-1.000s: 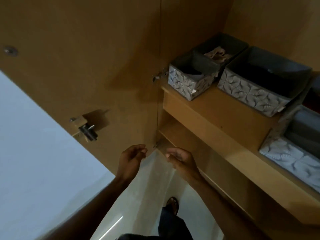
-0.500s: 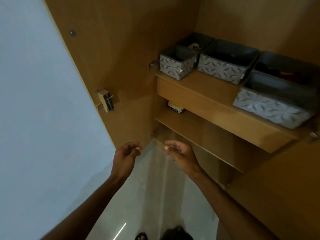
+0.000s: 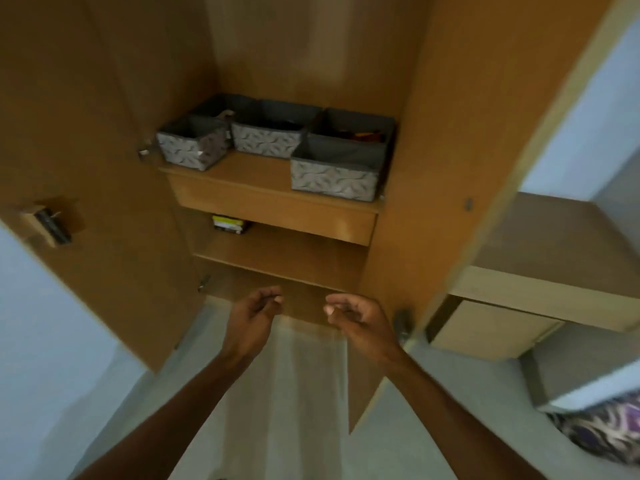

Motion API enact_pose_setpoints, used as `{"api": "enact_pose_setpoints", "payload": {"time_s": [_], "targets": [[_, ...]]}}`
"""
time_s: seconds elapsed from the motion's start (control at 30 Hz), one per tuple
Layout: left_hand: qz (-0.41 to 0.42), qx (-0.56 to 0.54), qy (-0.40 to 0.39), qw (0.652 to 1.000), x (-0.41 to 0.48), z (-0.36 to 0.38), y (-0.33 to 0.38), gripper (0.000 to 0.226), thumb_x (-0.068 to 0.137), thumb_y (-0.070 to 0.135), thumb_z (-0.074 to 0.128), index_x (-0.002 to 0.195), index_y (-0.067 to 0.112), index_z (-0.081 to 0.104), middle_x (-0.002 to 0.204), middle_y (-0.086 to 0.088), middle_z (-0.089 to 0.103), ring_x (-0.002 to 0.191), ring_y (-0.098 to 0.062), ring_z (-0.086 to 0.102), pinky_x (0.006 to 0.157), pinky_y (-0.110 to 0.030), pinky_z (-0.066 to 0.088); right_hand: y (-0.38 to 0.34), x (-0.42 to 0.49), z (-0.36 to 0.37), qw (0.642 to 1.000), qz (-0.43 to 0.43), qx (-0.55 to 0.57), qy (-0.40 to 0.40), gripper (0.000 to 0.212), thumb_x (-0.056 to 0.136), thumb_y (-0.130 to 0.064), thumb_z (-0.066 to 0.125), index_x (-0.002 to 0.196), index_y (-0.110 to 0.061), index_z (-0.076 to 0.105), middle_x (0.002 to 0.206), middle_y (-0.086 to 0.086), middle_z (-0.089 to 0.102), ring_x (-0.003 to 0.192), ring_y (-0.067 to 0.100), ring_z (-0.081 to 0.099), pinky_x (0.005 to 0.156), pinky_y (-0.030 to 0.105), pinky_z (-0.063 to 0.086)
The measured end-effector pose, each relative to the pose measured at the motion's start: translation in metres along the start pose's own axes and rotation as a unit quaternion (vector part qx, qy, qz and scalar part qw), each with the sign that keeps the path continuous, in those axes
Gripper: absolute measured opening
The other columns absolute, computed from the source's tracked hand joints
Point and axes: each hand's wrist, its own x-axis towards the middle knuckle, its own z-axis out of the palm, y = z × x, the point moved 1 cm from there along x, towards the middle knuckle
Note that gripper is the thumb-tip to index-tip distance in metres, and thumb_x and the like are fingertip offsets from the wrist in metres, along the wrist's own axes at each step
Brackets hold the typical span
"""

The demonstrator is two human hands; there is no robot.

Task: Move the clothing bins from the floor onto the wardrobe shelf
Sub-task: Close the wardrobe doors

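Observation:
Several grey fabric bins with a pale leaf pattern stand on the wooden wardrobe shelf (image 3: 249, 174). A small bin (image 3: 190, 147) is at the left with another bin (image 3: 225, 105) behind it. A wider bin (image 3: 270, 136) sits in the middle and a larger bin (image 3: 336, 168) at the right front, with one more bin (image 3: 356, 123) behind it. My left hand (image 3: 254, 317) and my right hand (image 3: 356, 318) hang empty below the shelves, fingers loosely curled and apart, well below the bins.
The left wardrobe door (image 3: 86, 168) stands open with a latch (image 3: 48, 221), and the right door (image 3: 460, 150) is open too. A small yellow-and-black box (image 3: 230, 224) lies on the lower shelf. A wooden desk (image 3: 554, 271) and patterned fabric (image 3: 602, 434) are at the right. Pale floor (image 3: 294, 393) lies underfoot.
The view has swung right, bringing the whole shelf and the right door into sight. Both hands stay empty in front of me and have spread slightly apart.

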Motion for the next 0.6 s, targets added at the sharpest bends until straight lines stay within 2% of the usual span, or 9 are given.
{"api": "enact_pose_setpoints", "payload": {"time_s": [0.13,0.27,0.33,0.4,0.5,0.6], "targets": [[0.069,0.015,-0.068,0.995,-0.022,0.083,0.035,0.018,0.091,0.01,0.064,0.106,0.019,0.067,0.1,0.003,0.071,0.095,-0.013,0.067,0.079,-0.021,0.048,0.006,-0.047,-0.081,0.997,-0.012,-0.028,0.074,0.019,0.087,-0.022,0.069,0.106,-0.021,0.071,0.095,0.002,0.074,0.089,0.013,0.069,0.077,0.022,0.054],[0.16,0.036,-0.107,0.981,-0.044,0.146,0.078,0.024,0.091,0.014,0.063,0.103,0.035,0.064,0.103,0.013,0.069,0.096,-0.005,0.065,0.079,-0.016,0.05,-0.003,-0.076,-0.14,0.988,-0.04,-0.044,0.143,0.011,0.09,-0.018,0.065,0.096,-0.021,0.073,0.087,-0.004,0.073,0.081,0.008,0.068,0.069,0.02,0.05],[0.185,0.029,-0.128,0.974,-0.055,0.169,0.098,0.022,0.092,0.015,0.061,0.109,0.029,0.064,0.108,0.012,0.068,0.099,-0.002,0.064,0.081,-0.016,0.051,-0.012,-0.078,-0.165,0.98,-0.056,-0.039,0.187,0.01,0.09,-0.015,0.064,0.094,-0.018,0.074,0.087,0.0,0.074,0.081,0.011,0.068,0.069,0.023,0.052],[0.203,0.023,-0.137,0.969,-0.064,0.185,0.114,0.025,0.093,0.018,0.06,0.117,0.022,0.064,0.111,0.01,0.069,0.1,-0.003,0.065,0.081,-0.019,0.054,-0.022,-0.07,-0.183,0.973,-0.067,-0.041,0.216,0.012,0.09,-0.016,0.064,0.098,-0.016,0.073,0.092,0.001,0.074,0.086,0.015,0.069,0.076,0.03,0.057],[0.202,0.003,-0.109,0.973,-0.071,0.193,0.12,0.028,0.093,0.019,0.06,0.121,0.02,0.063,0.112,0.01,0.069,0.099,-0.003,0.065,0.082,-0.023,0.056,-0.04,-0.053,-0.193,0.972,-0.096,-0.07,0.205,0.023,0.092,-0.018,0.062,0.113,-0.019,0.068,0.104,-0.003,0.072,0.095,0.012,0.068,0.083,0.032,0.056],[0.199,-0.008,-0.099,0.975,-0.08,0.192,0.118,0.027,0.093,0.014,0.059,0.12,0.018,0.063,0.111,0.007,0.07,0.099,-0.004,0.066,0.08,-0.022,0.056,-0.052,-0.045,-0.188,0.97,-0.134,-0.097,0.177,0.023,0.094,-0.011,0.058,0.113,-0.017,0.069,0.106,-0.002,0.072,0.094,0.01,0.069,0.083,0.031,0.056]]}}
